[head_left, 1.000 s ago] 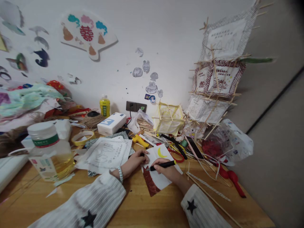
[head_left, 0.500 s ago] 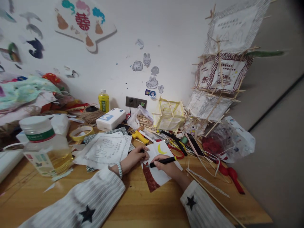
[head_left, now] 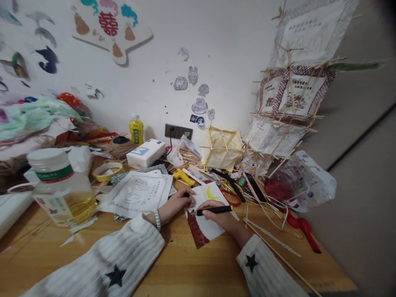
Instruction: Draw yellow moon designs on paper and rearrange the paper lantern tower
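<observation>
My right hand (head_left: 213, 212) is closed around a black marker (head_left: 218, 210) with a yellow end, held nearly level. Its tip points left and meets the white paper (head_left: 208, 226) close to the top of a dark red-brown coloured strip (head_left: 195, 229). A yellow crescent moon (head_left: 212, 192) is drawn near the paper's upper edge. My left hand (head_left: 181, 202) rests at the paper's upper left, fingers curled, with a small dark object between them that I cannot make out. Left of this hand lie sheets with pencil drawings (head_left: 139, 194) on patterned paper.
Behind the paper are a yellow glue gun (head_left: 184, 176), a phone (head_left: 255, 187) and loose sticks. A large jar of yellow liquid (head_left: 62, 189) stands at left, near a tape roll (head_left: 107, 171). On the right rises a stick frame with paper panels (head_left: 298, 95); a thin stick (head_left: 281, 255) lies below.
The view has shifted slightly. My right hand and the marker have barely moved over the paper; my left hand stays in place.
</observation>
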`<state>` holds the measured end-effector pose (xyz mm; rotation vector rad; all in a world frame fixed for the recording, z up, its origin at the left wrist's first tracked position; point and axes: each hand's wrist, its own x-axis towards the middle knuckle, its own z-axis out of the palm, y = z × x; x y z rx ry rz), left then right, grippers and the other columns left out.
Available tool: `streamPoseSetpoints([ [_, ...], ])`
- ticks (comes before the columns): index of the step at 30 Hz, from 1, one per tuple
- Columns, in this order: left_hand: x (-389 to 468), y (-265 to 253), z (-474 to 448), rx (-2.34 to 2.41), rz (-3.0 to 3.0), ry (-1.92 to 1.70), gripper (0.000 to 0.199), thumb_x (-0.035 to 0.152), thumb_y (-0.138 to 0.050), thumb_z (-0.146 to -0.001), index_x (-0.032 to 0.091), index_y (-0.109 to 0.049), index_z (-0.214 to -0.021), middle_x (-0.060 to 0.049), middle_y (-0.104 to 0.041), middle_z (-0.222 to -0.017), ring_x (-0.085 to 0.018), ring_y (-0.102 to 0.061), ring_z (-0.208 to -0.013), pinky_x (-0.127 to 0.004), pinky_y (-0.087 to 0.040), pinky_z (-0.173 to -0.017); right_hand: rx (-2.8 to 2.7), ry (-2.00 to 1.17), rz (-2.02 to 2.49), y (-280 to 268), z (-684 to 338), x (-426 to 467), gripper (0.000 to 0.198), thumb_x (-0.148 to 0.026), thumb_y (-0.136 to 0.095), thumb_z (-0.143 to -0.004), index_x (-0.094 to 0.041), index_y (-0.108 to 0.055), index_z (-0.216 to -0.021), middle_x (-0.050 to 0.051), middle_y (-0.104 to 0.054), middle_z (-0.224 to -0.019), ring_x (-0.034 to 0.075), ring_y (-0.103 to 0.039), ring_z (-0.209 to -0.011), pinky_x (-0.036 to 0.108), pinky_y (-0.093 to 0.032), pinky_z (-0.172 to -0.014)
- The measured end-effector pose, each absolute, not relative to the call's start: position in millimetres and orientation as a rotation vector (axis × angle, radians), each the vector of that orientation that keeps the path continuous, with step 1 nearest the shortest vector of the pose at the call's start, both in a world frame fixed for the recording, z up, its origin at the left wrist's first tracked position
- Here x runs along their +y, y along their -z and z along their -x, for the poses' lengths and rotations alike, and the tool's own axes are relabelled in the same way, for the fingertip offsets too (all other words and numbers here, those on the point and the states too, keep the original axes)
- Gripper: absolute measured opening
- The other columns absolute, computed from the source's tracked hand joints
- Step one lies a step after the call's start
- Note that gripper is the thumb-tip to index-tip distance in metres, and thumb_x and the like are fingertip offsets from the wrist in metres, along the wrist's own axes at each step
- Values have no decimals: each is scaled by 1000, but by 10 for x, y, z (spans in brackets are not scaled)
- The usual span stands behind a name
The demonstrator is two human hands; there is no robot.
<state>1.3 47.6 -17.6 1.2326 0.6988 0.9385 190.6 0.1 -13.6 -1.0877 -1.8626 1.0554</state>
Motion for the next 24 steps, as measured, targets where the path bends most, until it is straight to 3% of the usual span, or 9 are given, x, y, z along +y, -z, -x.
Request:
streamPoseSetpoints([
  [5,459,168,1,683,-1226,-950,25,22,-57,-62,18,-49,-85,4,-58,-58,-13,-52,-57,-27,-39,-59,-1890,-1010,1087,171,-1896,13,14,-26,-60,-77,-18,-68,-86,4,-69,-85,15,-61,-78,27,-47,-71],
  [12,464,175,-8,690,-1225,-954,25,22,-57,-61,17,-49,-84,4,-59,-58,-13,-54,-58,-26,-40,-61,-1810,-1077,1088,199,-1915,41,19,-32,-59,-78,-17,-67,-86,0,-63,-69,10,-54,-59,24,-43,-58],
  [19,466,169,-17,701,-1242,-950,26,23,-57,-59,18,-47,-83,5,-56,-55,-13,-52,-55,-27,-39,-60,-1896,-957,1116,176,-1901,31,14,-24,-59,-76,-19,-68,-85,2,-67,-80,13,-57,-69,24,-44,-63],
  [24,483,183,-20,737,-1248,-950,26,20,-56,-57,18,-48,-82,5,-57,-56,-13,-53,-56,-27,-38,-61,-1872,-1004,1081,178,-1914,24,18,-29,-58,-79,-18,-68,-89,2,-68,-80,13,-58,-69,25,-46,-62],
])
